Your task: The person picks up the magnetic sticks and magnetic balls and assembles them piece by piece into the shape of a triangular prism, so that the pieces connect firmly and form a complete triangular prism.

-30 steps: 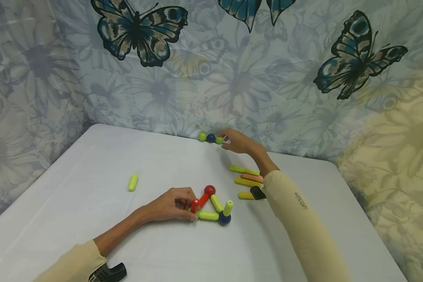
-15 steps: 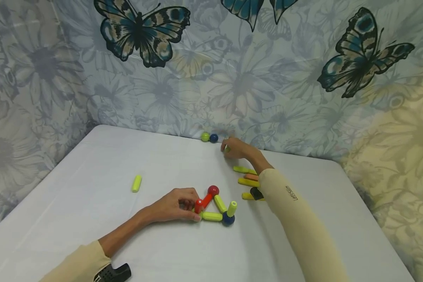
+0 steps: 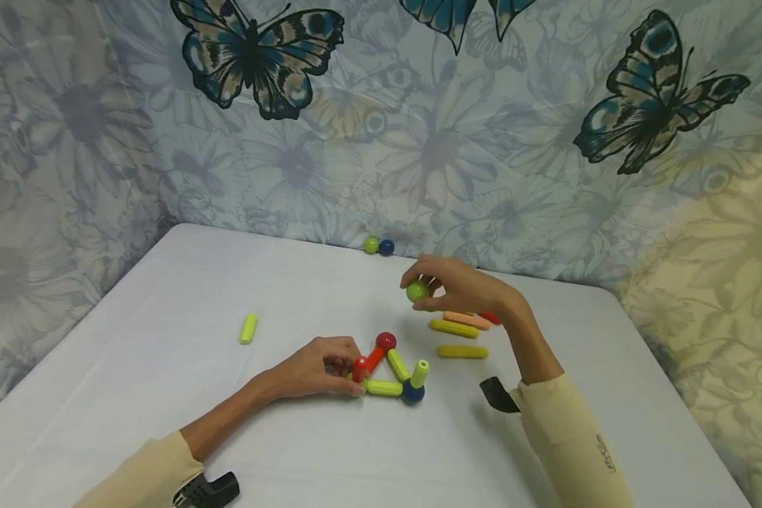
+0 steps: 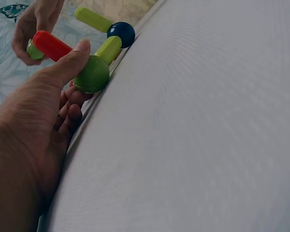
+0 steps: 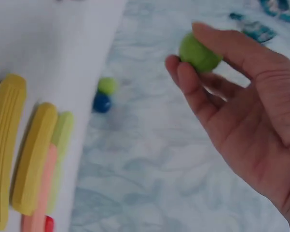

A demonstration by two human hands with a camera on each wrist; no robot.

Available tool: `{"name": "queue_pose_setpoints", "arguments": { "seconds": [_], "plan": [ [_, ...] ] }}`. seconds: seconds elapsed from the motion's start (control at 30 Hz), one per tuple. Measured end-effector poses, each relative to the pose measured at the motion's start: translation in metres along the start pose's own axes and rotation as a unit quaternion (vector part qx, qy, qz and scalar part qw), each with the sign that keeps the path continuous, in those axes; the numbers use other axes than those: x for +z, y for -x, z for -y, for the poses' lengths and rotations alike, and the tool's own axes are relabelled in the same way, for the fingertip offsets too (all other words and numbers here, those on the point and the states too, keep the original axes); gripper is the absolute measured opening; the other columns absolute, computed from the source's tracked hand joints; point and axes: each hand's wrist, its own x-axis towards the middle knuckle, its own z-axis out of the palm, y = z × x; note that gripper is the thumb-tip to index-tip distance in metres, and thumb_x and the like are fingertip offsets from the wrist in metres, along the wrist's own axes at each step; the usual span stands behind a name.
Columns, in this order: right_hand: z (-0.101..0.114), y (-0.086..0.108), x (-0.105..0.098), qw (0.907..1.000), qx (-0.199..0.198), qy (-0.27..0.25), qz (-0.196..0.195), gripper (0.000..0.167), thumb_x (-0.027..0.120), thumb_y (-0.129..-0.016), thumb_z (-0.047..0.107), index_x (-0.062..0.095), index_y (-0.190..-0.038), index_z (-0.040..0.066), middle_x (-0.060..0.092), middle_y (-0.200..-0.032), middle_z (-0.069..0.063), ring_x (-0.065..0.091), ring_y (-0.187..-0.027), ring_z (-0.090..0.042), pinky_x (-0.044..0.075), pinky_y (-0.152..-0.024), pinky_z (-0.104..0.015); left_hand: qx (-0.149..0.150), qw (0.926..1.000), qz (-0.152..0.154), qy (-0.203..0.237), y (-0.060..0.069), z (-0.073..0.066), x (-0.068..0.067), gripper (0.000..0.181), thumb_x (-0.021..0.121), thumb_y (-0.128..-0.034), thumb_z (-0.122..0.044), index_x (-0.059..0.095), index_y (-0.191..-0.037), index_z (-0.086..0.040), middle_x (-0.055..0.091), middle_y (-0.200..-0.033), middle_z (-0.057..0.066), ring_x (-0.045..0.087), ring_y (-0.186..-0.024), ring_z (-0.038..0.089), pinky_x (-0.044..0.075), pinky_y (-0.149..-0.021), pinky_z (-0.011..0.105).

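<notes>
Left hand (image 3: 320,368) grips rod frame (image 3: 384,387) at corner | right hand (image 3: 454,282) pinches green ball (image 3: 417,291) aloft

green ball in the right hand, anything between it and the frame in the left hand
Nothing visible: in the head view, only table shows between the green ball and the frame. The yellow sticks lie right of that gap.

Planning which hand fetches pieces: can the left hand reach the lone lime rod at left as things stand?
Probably yes: nothing visible stands between the left hand and the lime rod. That hand holds the joined frame at its green ball, though, so it likely must let go first.
</notes>
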Motion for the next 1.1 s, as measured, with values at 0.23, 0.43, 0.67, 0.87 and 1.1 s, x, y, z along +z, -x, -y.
{"name": "queue_pose_setpoints", "arguments": {
  "seconds": [0.23,0.43,0.67,0.87,1.1],
  "plan": [
    [0.033,0.047,0.009,0.9956,-0.031,-0.014,0.087,0.031,0.081,-0.092,0.02,0.066,-0.12,0.022,0.068,-0.114,0.01,0.066,-0.098,-0.006,0.058,-0.091,-0.028,0.008,0.9999,-0.005,0.013,0.0,0.0,0.004,0.012,0.084,-0.0891,-0.028,0.076,-0.094,-0.022,0.064,-0.094,-0.001,0.058,-0.079,0.006,0.051,-0.07,0.019],
    [0.042,0.052,0.025,0.9947,-0.027,-0.001,0.099,0.033,0.083,-0.09,0.019,0.066,-0.118,0.021,0.067,-0.112,0.012,0.064,-0.098,-0.002,0.058,-0.092,-0.028,0.01,0.9999,-0.01,0.005,0.002,0.001,0.004,0.012,0.085,-0.0889,-0.027,0.076,-0.095,-0.023,0.064,-0.094,-0.002,0.058,-0.079,0.006,0.051,-0.07,0.02],
    [0.035,0.051,0.029,0.991,0.015,0.033,0.129,0.052,0.086,-0.088,0.027,0.061,-0.132,0.019,0.066,-0.115,0.011,0.062,-0.099,-0.011,0.055,-0.089,-0.031,0.011,0.9999,-0.007,-0.002,0.004,0.0,0.002,0.011,0.084,-0.089,-0.027,0.076,-0.096,-0.024,0.064,-0.095,-0.003,0.059,-0.08,0.006,0.052,-0.07,0.021],
    [0.004,0.041,0.044,0.9809,0.045,-0.013,0.189,0.039,0.084,-0.089,0.023,0.063,-0.121,0.018,0.068,-0.105,0.005,0.065,-0.095,-0.007,0.057,-0.09,-0.031,0.006,1.0,-0.006,-0.001,0.003,-0.001,0.0,0.013,0.085,-0.0885,-0.027,0.076,-0.097,-0.023,0.064,-0.097,-0.003,0.059,-0.081,0.007,0.052,-0.071,0.02],
    [-0.015,0.022,0.068,0.9692,-0.048,-0.112,0.214,0.034,0.083,-0.088,0.016,0.066,-0.118,0.016,0.069,-0.109,0.002,0.06,-0.101,-0.002,0.051,-0.096,-0.024,0.002,1.0,-0.001,-0.002,0.001,0.0,0.0,0.013,0.085,-0.0882,-0.027,0.075,-0.095,-0.023,0.064,-0.096,-0.003,0.058,-0.081,0.006,0.051,-0.071,0.02]
  ]
}}
